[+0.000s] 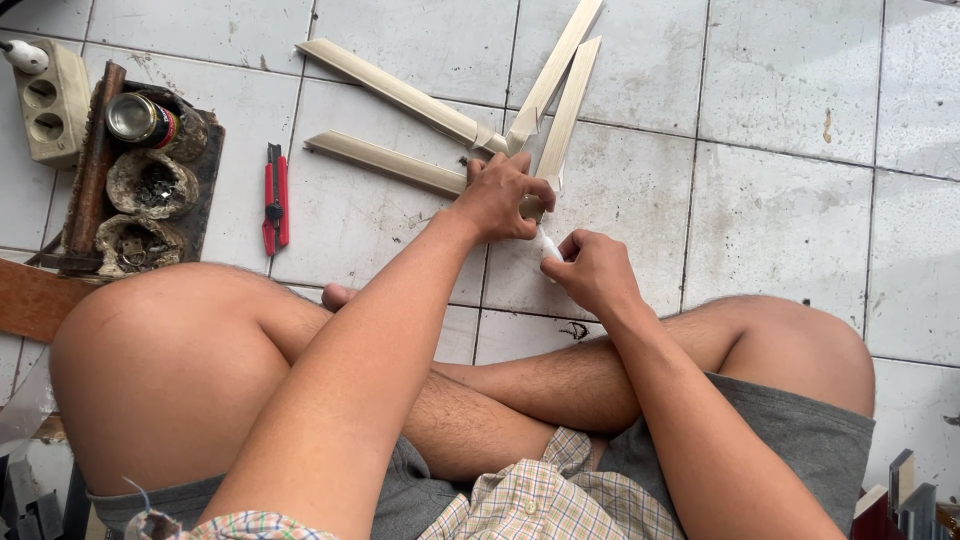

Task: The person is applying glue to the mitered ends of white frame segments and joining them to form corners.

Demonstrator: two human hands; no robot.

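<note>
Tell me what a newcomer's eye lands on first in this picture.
First, the fan of pale wooden strips spread on the tiled floor at top centre, gripped where they meet by the left hand. Just right of it, the right hand pinches a small white piece. At far left, a red utility knife lies beside a dark tray of clutter.

Bright, even daylight fills the view, with only soft, faint shadows under the wooden strips (400, 95) on the tiled floor (780, 180). Focus is sharp throughout; no glare, slight wide-angle stretching at the edges.
</note>
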